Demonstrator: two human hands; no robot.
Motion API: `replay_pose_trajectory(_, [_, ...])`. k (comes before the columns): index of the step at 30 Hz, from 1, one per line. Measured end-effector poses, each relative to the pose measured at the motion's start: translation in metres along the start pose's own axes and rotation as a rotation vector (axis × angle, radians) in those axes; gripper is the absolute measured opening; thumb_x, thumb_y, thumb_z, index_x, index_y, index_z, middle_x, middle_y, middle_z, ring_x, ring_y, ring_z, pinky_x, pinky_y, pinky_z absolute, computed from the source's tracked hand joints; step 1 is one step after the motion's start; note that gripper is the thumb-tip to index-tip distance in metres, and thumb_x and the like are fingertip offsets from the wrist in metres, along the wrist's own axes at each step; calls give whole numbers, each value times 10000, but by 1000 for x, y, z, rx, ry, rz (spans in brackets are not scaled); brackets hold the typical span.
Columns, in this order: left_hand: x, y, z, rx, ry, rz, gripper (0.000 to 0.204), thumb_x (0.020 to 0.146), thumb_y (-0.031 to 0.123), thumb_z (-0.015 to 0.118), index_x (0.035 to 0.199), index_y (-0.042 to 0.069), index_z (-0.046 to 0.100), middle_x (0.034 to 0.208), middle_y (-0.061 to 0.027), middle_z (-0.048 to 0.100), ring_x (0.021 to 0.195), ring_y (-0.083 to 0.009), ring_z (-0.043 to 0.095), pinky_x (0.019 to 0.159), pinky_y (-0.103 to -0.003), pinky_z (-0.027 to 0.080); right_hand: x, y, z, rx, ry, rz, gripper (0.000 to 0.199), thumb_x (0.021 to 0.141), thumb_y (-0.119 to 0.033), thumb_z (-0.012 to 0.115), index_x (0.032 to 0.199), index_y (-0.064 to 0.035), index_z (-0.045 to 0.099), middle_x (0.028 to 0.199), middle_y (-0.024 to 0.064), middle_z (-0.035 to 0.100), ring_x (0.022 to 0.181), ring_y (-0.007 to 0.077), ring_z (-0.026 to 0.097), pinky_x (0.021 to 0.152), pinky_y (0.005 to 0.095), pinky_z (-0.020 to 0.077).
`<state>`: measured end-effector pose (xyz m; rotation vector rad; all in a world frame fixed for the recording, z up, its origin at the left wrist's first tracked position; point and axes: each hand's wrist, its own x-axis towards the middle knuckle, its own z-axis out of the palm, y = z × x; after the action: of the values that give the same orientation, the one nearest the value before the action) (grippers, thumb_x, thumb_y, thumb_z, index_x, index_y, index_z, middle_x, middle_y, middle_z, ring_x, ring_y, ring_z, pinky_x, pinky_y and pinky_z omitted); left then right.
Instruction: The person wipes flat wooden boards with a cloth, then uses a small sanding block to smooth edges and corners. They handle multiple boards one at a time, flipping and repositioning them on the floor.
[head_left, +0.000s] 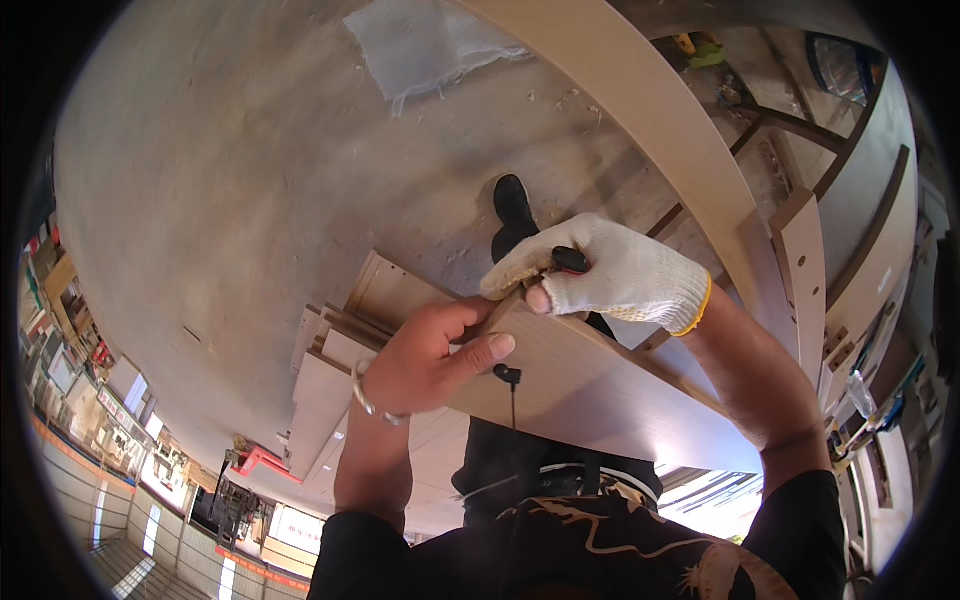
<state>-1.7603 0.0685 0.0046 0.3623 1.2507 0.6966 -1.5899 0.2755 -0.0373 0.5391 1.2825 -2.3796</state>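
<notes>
A pale wood-grain board (600, 390) lies slantwise in front of my body, its narrow corner pointing away from me. My left hand (425, 355), bare with a bracelet at the wrist, is closed round that corner, thumb on the face. Over the same corner is my right hand (630, 275), in a white knitted glove with a yellow cuff; a bare fingertip shows at the board's edge. Its fingers are curled round a small tool with a black handle (570, 260), whose working end is hidden. A black plug on a thin cord (508, 374) hangs in front of the board.
More boards (335, 355) are stacked to the left, beside my left forearm. A long curved-looking panel (680, 110) and drilled panels (800, 260) stand along the right. A white plastic sheet (420, 50) lies on the concrete floor (230, 180). My black shoe (513, 205) shows beyond my hands.
</notes>
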Motion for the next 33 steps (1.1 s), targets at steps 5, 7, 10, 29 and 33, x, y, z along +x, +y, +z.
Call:
replay_pose_trajectory(5, [-7, -1, 37, 313, 383, 183, 293, 1014, 230, 729, 929, -24, 611, 671, -181, 569, 554, -302, 489, 547, -378, 426, 9, 6, 0, 173, -67, 140, 439, 921, -326, 837, 1232, -24, 772, 1063, 58, 777, 907, 115, 665, 799, 269, 527])
replay_pose_trajectory(7, [-6, -3, 46, 371, 485, 237, 305, 1008, 202, 724, 865, -8, 554, 649, -198, 513, 551, -385, 449, 518, -412, 392, 15, 10, 1, 248, -61, 227, 539, 838, -388, 921, 1197, -12, 780, 1068, 59, 777, 845, 88, 649, 716, 239, 508])
replay_pose_trajectory(10, [-3, -7, 50, 338, 512, 248, 305, 980, 147, 727, 821, 6, 507, 645, -203, 499, 561, -432, 464, 506, -433, 389, 18, 14, -2, 474, -126, 277, 535, 806, -403, 941, 1130, -6, 785, 1016, 49, 775, 740, 69, 615, 582, 214, 433])
replay_pose_trajectory(29, [1, -3, 56, 390, 535, 206, 184, 889, 30, 721, 840, 23, 544, 656, -182, 565, 560, -432, 576, 515, -468, 427, 18, -5, 0, 306, -97, 308, 428, 870, -426, 882, 1043, -49, 776, 834, -27, 676, 562, 30, 489, 459, 207, 331])
replay_pose_trajectory(33, [1, -3, 55, 407, 534, 223, 182, 889, 17, 715, 834, 19, 541, 647, -186, 556, 556, -439, 567, 509, -465, 420, 18, -3, 2, 354, -78, 311, 498, 807, -455, 934, 1016, -30, 778, 800, -19, 673, 543, 31, 473, 461, 208, 293])
